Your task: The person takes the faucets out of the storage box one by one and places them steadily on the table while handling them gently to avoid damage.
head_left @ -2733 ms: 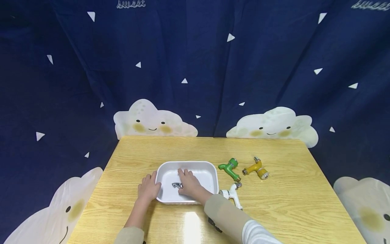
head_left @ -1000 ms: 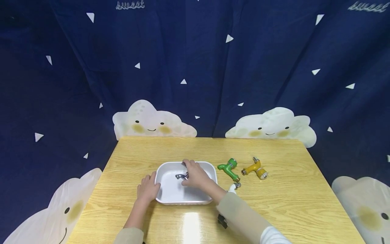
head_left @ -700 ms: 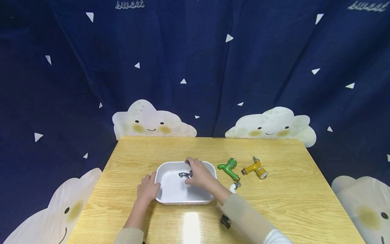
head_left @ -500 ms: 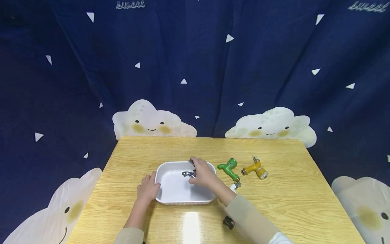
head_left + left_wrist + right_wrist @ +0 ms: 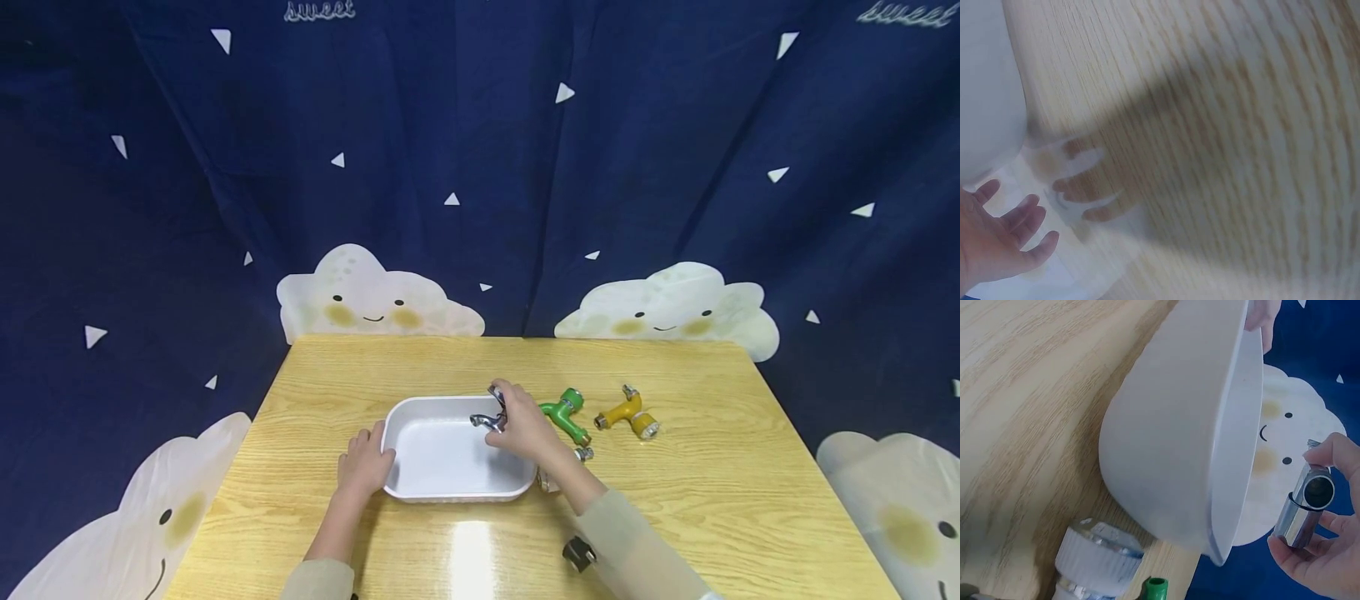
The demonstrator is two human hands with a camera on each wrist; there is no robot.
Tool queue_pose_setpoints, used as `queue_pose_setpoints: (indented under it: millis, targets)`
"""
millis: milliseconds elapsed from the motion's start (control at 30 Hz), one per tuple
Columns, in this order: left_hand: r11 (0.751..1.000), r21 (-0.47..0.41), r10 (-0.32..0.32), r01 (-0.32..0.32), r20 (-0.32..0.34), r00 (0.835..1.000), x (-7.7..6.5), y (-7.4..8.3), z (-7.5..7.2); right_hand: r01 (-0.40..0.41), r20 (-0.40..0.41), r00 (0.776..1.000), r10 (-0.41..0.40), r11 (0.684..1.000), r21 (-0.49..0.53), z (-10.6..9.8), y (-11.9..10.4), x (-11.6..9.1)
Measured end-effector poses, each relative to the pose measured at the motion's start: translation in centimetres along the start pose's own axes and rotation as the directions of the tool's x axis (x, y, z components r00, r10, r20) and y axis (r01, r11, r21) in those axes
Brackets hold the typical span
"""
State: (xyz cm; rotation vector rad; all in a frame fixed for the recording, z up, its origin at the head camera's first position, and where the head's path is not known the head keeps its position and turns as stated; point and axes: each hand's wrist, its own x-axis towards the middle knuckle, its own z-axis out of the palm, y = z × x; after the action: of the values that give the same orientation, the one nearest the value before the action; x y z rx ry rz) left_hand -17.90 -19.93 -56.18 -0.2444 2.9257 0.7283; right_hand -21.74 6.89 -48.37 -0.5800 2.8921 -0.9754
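My right hand (image 5: 525,423) grips a chrome faucet (image 5: 487,421) over the right end of a white plastic basin (image 5: 450,497). In the right wrist view the faucet's round open end (image 5: 1319,491) faces the camera, with fingers and thumb around the body. My left hand (image 5: 364,463) holds the basin's left rim, thumb over the edge. Its fingers (image 5: 1029,219) show outside the wall in the left wrist view. No object lies on the basin's visible floor. A white faucet (image 5: 549,482) is partly hidden below my right forearm.
To the right of the basin lie a green faucet (image 5: 564,413), partly behind my right hand, and a yellow faucet (image 5: 630,415) farther right. All stand on a wooden table (image 5: 712,467) before a dark blue curtain (image 5: 480,125) with printed clouds.
My right hand has lifted the chrome faucet from inside the basin and carried it rightward, to the right rim. The left hand has stayed on the left rim.
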Motion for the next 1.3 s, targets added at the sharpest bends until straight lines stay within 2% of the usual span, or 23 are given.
queue_pose_setpoints:
  millis: [533, 700, 1300]
  targets:
    - [1.0, 0.005, -0.004, 0.004, 0.007, 1.0, 0.1, -0.1, 0.1, -0.107, -0.087, 0.989, 0.117, 0.988, 0.107, -2.4, 2.5, -1.7]
    - [1.0, 0.003, -0.002, 0.002, 0.005, 1.0, 0.1, 0.0, 0.0, -0.132, -0.114, 0.983, 0.143, 0.986, 0.101, -3.0, 3.5, -2.1]
    - [1.0, 0.003, -0.005, 0.005, 0.012, 1.0, 0.0, 0.0, 0.0, -0.17, -0.193, 0.962, 0.195, 0.976, 0.139, -4.3, 7.1, -3.8]
